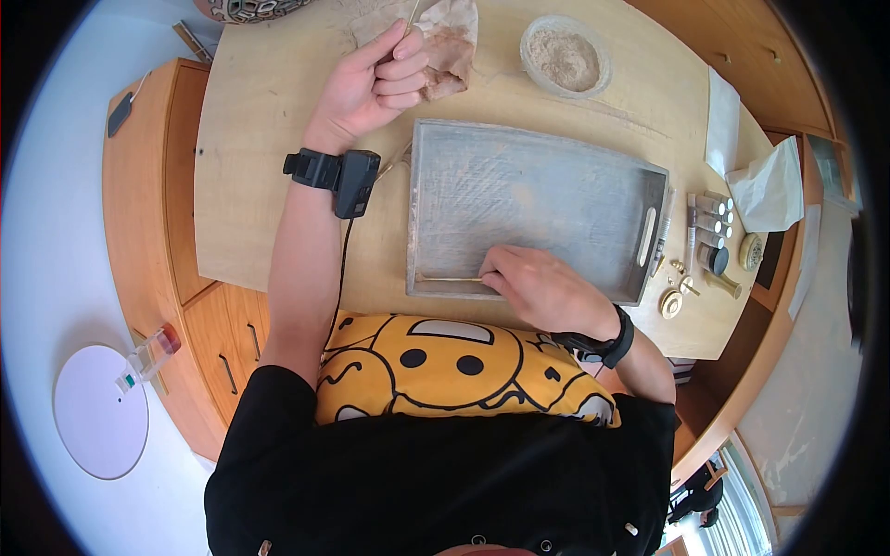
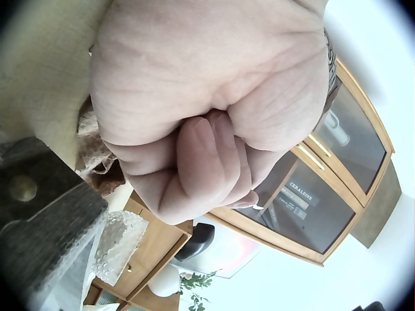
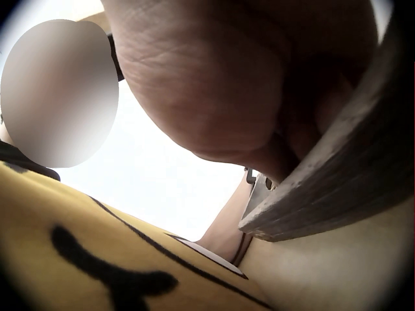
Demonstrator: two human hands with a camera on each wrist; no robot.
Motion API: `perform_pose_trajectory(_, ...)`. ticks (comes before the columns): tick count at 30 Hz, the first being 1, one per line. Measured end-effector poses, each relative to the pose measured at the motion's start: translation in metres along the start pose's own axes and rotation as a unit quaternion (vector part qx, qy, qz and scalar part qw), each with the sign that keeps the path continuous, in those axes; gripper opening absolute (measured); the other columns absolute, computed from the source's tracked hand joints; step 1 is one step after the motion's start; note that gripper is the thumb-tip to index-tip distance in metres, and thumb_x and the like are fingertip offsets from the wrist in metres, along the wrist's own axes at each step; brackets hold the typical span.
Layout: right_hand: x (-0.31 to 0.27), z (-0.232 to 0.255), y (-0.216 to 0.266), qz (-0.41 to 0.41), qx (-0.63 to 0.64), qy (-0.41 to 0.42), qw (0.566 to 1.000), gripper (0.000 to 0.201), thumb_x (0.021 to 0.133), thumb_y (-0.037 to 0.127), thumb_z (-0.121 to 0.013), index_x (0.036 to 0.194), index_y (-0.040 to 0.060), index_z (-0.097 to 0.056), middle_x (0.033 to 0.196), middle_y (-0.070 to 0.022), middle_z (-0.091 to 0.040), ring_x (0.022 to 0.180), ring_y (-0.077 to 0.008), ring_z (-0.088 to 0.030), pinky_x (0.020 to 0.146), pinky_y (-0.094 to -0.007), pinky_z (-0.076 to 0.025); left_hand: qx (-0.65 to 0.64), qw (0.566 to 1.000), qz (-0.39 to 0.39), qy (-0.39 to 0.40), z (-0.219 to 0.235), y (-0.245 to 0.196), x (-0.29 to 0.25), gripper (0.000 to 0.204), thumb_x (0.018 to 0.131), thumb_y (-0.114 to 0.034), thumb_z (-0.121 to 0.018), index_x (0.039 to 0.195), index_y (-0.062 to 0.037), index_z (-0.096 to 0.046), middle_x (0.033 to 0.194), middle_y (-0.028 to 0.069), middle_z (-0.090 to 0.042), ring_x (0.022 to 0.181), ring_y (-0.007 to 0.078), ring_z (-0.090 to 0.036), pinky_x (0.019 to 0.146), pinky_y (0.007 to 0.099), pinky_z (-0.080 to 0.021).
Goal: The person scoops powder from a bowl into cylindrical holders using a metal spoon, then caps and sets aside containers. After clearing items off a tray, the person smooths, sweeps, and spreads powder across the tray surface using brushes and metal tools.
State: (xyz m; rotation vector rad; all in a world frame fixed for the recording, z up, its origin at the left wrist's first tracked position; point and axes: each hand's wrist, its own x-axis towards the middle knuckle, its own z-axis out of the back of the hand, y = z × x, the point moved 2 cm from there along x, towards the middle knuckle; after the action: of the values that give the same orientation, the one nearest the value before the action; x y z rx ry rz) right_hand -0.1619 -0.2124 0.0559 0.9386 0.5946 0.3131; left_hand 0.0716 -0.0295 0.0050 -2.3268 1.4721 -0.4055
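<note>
A grey wooden tray [image 1: 528, 190] with cutout handles lies on the table, its floor streaked with pale dust. Over the tray's near wall, my right hand [image 1: 538, 287] pinches a thin tan stick-like tool [image 1: 454, 279] that points left along the inner edge. My left hand [image 1: 375, 83] is raised beyond the tray's far left corner, fingers curled around a slender stick [image 1: 411, 20] that points away. In the left wrist view the curled fingers [image 2: 207, 155] hide most of that stick. The right wrist view has my right hand [image 3: 207, 84] close over the tray's wall [image 3: 311, 194].
A stained cloth [image 1: 451, 46] lies beneath the left hand's far side. A bowl of brownish powder [image 1: 564, 57] stands at the back. Small jars [image 1: 712, 218] and brass-coloured pieces [image 1: 671, 302] sit at the right. A yellow cushion [image 1: 445, 361] fills the space between body and table.
</note>
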Motion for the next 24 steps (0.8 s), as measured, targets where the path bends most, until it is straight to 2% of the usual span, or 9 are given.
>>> perform_pose_trajectory(10, -0.01, 0.015, -0.002, 0.0, 0.035, -0.023, 0.999, 0.009, 0.094, 0.009, -0.055, 0.097, 0.0011, -0.057, 0.091, -0.0178, -0.061, 0.088, -0.0399, -0.059, 0.076, -0.044, -0.047, -0.004, 1.0, -0.001, 0.001, -0.001, 0.0, 0.0, 0.034, 0.109, -0.033, -0.033, 0.082, -0.0122, -0.038, 0.063, -0.0069, -0.024, 0.05, 0.0042, -0.021, 0.043, 0.0201, -0.019)
perform_pose_trajectory(13, -0.014, 0.033, -0.002, 0.028, 0.016, -0.07, 0.997, 0.009, 0.095, 0.008, -0.055, 0.098, 0.0008, -0.058, 0.088, -0.0179, -0.061, 0.085, -0.0402, -0.058, 0.074, -0.0418, -0.047, -0.007, 1.0, 0.003, -0.003, 0.001, 0.0, -0.001, 0.035, 0.109, -0.033, -0.032, 0.082, -0.0121, -0.037, 0.063, -0.0068, -0.024, 0.05, 0.0044, -0.021, 0.043, 0.0202, -0.019)
perform_pose_trajectory(15, -0.017, 0.052, -0.001, 0.022, 0.033, -0.102, 0.994, 0.008, 0.096, 0.007, -0.054, 0.098, -0.0001, -0.057, 0.081, -0.0163, -0.058, 0.079, -0.0337, -0.057, 0.071, -0.0364, -0.046, -0.008, 1.0, 0.0, -0.002, 0.001, 0.0, -0.001, 0.035, 0.109, -0.033, -0.032, 0.082, -0.0121, -0.037, 0.063, -0.0067, -0.024, 0.05, 0.0045, -0.02, 0.043, 0.0203, -0.019)
perform_pose_trajectory(16, -0.019, 0.064, 0.003, 0.022, 0.028, -0.106, 0.994, 0.008, 0.096, 0.007, -0.054, 0.098, -0.0001, -0.057, 0.081, -0.0163, -0.058, 0.079, -0.0337, -0.057, 0.071, -0.0364, -0.046, -0.011, 1.0, -0.001, -0.004, 0.001, 0.0, -0.001, 0.035, 0.109, -0.033, -0.032, 0.082, -0.0121, -0.037, 0.063, -0.0067, -0.023, 0.05, 0.0046, -0.02, 0.042, 0.0204, -0.019)
perform_pose_trajectory(18, -0.024, 0.085, 0.008, -0.046, 0.016, -0.153, 0.987, 0.01, 0.096, 0.008, -0.054, 0.095, -0.0015, -0.057, 0.083, -0.0187, -0.059, 0.079, -0.0386, -0.058, 0.071, -0.0395, -0.047, -0.01, 1.0, -0.003, -0.005, 0.001, 0.0, -0.001, 0.035, 0.109, -0.033, -0.032, 0.081, -0.0122, -0.037, 0.063, -0.0067, -0.023, 0.049, 0.0046, -0.02, 0.042, 0.0205, -0.019)
perform_pose_trajectory(19, -0.026, 0.092, 0.008, -0.042, -0.003, -0.203, 0.978, 0.012, 0.097, 0.009, -0.055, 0.095, -0.0022, -0.058, 0.079, -0.0182, -0.059, 0.074, -0.0374, -0.057, 0.068, -0.0382, -0.046, -0.01, 1.0, -0.005, -0.013, 0.001, 0.0, 0.0, 0.035, 0.109, -0.033, -0.032, 0.081, -0.0123, -0.037, 0.063, -0.0066, -0.023, 0.049, 0.0046, -0.02, 0.042, 0.0206, -0.018)
perform_pose_trajectory(20, -0.026, 0.097, 0.006, -0.043, -0.005, -0.205, 0.978, 0.012, 0.097, 0.009, -0.055, 0.095, -0.0022, -0.058, 0.079, -0.0182, -0.059, 0.074, -0.0374, -0.057, 0.068, -0.0382, -0.046, -0.01, 1.0, -0.004, -0.01, -0.001, 0.001, 0.0, 0.035, 0.109, -0.033, -0.032, 0.081, -0.0123, -0.037, 0.063, -0.0066, -0.023, 0.049, 0.0046, -0.02, 0.042, 0.0206, -0.018)
perform_pose_trajectory(22, -0.027, 0.11, 0.002, -0.064, -0.013, -0.326, 0.943, 0.015, 0.097, 0.012, -0.056, 0.096, -0.0026, -0.058, 0.076, -0.0174, -0.06, 0.069, -0.0373, -0.056, 0.067, -0.0374, -0.046, 0.018, 0.999, -0.007, -0.037, -0.004, 0.0, 0.0, 0.036, 0.108, -0.034, -0.037, 0.08, -0.013, -0.041, 0.06, -0.0087, -0.024, 0.048, 0.0029, -0.02, 0.042, 0.0197, -0.018)
perform_pose_trajectory(24, -0.021, 0.126, -0.004, -0.098, -0.015, -0.352, 0.931, 0.016, 0.097, 0.013, -0.057, 0.096, -0.0028, -0.059, 0.076, -0.0172, -0.062, 0.069, -0.0367, -0.057, 0.066, -0.0369, -0.047, 0.016, 0.999, -0.006, -0.033, -0.003, 0.0, 0.0, 0.035, 0.108, -0.034, -0.037, 0.08, -0.013, -0.041, 0.06, -0.0087, -0.024, 0.048, 0.0029, -0.02, 0.042, 0.0197, -0.018)
